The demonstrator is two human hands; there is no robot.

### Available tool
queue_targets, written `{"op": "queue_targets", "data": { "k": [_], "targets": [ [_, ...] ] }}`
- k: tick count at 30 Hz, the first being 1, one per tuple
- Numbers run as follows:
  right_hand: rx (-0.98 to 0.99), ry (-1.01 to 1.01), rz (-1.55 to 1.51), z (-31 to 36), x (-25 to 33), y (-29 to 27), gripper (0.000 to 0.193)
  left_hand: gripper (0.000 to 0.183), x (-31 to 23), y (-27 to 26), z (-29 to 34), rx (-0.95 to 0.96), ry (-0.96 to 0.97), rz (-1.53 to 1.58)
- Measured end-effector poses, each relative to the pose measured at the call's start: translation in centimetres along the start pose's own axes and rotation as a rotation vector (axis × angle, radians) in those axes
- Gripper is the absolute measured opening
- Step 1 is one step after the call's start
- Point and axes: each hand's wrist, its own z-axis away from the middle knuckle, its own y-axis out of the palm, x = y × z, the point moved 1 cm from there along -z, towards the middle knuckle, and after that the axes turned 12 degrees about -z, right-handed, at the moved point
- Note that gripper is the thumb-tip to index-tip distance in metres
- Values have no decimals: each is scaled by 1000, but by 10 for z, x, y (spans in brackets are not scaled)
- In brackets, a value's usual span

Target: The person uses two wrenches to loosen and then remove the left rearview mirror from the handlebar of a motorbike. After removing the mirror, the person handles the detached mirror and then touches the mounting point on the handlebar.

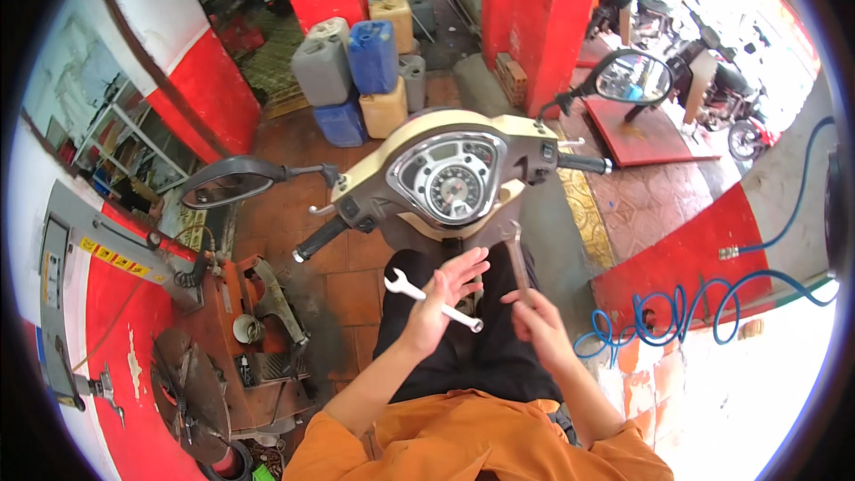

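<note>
- Held over the lap, across the left hand (pixel 427 321): a pale wrench (pixel 411 288). Caught only around the crook of the thumb; mostly open hand, with straight fingers not wrapped around the shaft.
- Could slip free and drop past the legs (pixel 463 370), judging by that loose hold; likeliest cause, a turn of the wrist.
- Slanting in long axis from upper left to lower right; pointing open-jawed end to upper left, ring end to lower right, toward the other hand.
- Held just to the right, in the right hand (pixel 539 325): a darker wrench (pixel 518 265). Gripped low with curled fingers; lower end hidden, cannot tell its shape.
- Near upright in view, leaning slightly left; pointing forked end away from the body, toward the scooter dashboard (pixel 452 191).
- Could scratch the dashboard if swung forward, or strike the pale wrench if swung inward.
- Farther right, well apart: blue coiled hose (pixel 639 316).
</note>
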Motion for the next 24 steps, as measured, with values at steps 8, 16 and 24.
{"op": "queue_targets", "data": {
  "k": [8, 16, 24],
  "targets": [
    [-269, -66, -479, 3, -13, -53, 47, 51, -103, -87, -34, -270, 144, -803],
    [-354, 48, -533, -9, -37, -75, 52, 21, -95, -159, 10, -657, -99, -1387],
    [-471, -540, -102, -41, 60, -119, 32, 45, -96, -217, 10, -778, -282, -1441]
  ]
}}
